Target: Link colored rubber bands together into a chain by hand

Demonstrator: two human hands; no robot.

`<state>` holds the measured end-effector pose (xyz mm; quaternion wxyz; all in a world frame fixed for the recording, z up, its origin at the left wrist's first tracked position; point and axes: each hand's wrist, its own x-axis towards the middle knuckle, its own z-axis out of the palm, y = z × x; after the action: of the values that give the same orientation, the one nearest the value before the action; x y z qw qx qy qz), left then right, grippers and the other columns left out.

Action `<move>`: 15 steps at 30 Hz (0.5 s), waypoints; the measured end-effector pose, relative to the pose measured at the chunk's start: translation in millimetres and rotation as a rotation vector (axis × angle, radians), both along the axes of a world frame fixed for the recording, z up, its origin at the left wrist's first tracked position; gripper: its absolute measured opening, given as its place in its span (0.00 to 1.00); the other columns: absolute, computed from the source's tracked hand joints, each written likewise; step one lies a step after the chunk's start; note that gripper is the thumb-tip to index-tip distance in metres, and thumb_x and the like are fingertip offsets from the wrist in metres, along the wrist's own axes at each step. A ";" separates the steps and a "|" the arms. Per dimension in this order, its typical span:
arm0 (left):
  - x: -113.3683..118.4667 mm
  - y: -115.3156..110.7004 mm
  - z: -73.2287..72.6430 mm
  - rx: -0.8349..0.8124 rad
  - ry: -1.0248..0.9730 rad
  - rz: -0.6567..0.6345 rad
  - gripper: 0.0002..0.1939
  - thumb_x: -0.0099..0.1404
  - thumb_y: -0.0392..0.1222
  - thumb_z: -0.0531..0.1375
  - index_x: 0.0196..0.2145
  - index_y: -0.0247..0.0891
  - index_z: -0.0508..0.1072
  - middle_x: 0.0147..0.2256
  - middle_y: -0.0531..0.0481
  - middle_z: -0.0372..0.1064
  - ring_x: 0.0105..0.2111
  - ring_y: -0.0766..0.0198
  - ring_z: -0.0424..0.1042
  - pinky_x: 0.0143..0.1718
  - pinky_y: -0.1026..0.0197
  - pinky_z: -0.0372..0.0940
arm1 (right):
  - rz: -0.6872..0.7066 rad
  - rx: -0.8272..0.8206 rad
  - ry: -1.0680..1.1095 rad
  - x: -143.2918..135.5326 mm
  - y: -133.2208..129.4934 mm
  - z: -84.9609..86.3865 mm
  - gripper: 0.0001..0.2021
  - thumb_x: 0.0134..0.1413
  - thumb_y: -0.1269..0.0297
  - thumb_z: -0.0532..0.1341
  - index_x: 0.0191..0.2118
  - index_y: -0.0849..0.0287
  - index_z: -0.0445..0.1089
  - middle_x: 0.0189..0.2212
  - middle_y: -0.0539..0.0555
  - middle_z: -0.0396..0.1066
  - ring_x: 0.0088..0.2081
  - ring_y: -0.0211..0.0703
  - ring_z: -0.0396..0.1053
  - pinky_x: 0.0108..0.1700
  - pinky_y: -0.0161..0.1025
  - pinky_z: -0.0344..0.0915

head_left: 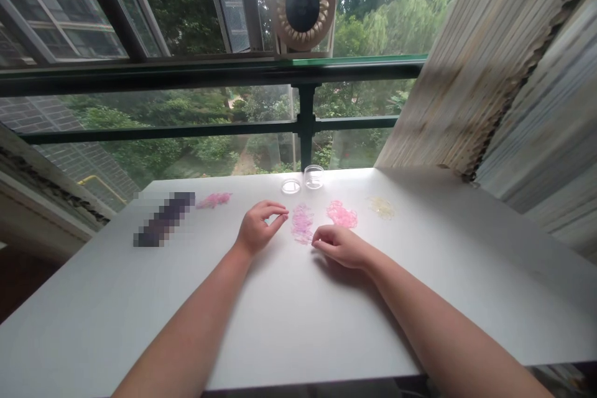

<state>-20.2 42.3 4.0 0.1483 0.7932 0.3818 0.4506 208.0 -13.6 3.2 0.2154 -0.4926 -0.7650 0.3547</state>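
A loose patch of small purple pieces [302, 224] lies on the white table between my hands. My left hand [265, 224] is at its left side, thumb and fingertips drawn near each other; whether something tiny is between them is too small to see. My right hand [339, 245] rests at the patch's lower right edge, its fingers curled into a pinch, and what they hold, if anything, is hidden. Just beyond my right hand is a pink pile [342, 214], with a pale yellow pile [381, 207] farther right. Another pink pile [214, 200] sits left of my left hand.
Behind the purple patch stand a clear round container [314, 177] and a flat clear round piece [291, 186]. A blurred dark object [165, 219] lies at the left of the white table [280, 323]. Beyond are a green railing [209, 76], a fan [303, 6] and a curtain [438, 68].
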 end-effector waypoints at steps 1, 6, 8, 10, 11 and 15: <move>0.9 -1.0 -0.1 0.001 0.005 -0.007 0.06 0.59 0.42 0.60 0.32 0.41 0.77 0.36 0.47 0.73 0.38 0.61 0.72 0.40 0.59 0.67 | 0.002 0.006 -0.003 0.0 0.0 -0.5 0.07 0.53 0.64 0.54 0.31 0.59 0.68 0.18 0.46 0.61 0.21 0.33 0.56 0.25 0.31 0.53; 7.2 -6.8 2.9 -0.006 0.020 -0.048 0.06 0.58 0.43 0.61 0.30 0.40 0.76 0.35 0.47 0.73 0.37 0.61 0.72 0.43 0.58 0.67 | 0.019 0.064 -0.033 -0.5 -1.4 -1.2 0.06 0.52 0.66 0.55 0.31 0.58 0.69 0.19 0.46 0.61 0.22 0.33 0.56 0.25 0.31 0.52; 10.2 -10.7 4.6 -0.009 0.016 -0.050 0.06 0.58 0.44 0.61 0.29 0.40 0.76 0.34 0.46 0.73 0.36 0.60 0.72 0.42 0.58 0.67 | 0.027 0.094 -0.041 -1.3 -2.1 -0.9 0.06 0.51 0.67 0.55 0.30 0.58 0.69 0.19 0.46 0.61 0.22 0.33 0.56 0.25 0.31 0.52; 14.0 -16.5 5.9 -0.003 0.011 -0.058 0.06 0.58 0.43 0.61 0.28 0.40 0.75 0.34 0.46 0.73 0.36 0.60 0.72 0.40 0.58 0.67 | 0.028 0.117 -0.023 -2.4 -2.9 -0.9 0.05 0.51 0.68 0.55 0.30 0.59 0.68 0.19 0.46 0.61 0.21 0.32 0.56 0.25 0.31 0.52; 16.1 -20.2 6.3 0.000 0.009 -0.068 0.05 0.58 0.43 0.61 0.28 0.40 0.74 0.34 0.46 0.73 0.36 0.60 0.72 0.39 0.58 0.66 | 0.025 0.128 0.000 -3.1 -3.3 -1.0 0.05 0.51 0.67 0.56 0.30 0.59 0.68 0.18 0.45 0.61 0.21 0.32 0.56 0.25 0.31 0.52; 24.7 -36.4 7.0 -0.034 -0.004 -0.106 0.04 0.58 0.41 0.60 0.28 0.39 0.72 0.35 0.46 0.72 0.37 0.61 0.70 0.33 0.61 0.64 | -0.011 0.219 0.149 -6.8 -5.5 -1.1 0.05 0.51 0.65 0.58 0.33 0.59 0.67 0.17 0.44 0.57 0.20 0.31 0.54 0.24 0.31 0.53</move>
<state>4.5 5.8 10.9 0.1860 0.8088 0.3467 0.4370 201.3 -19.1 2.0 0.3260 -0.4426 -0.7784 0.3032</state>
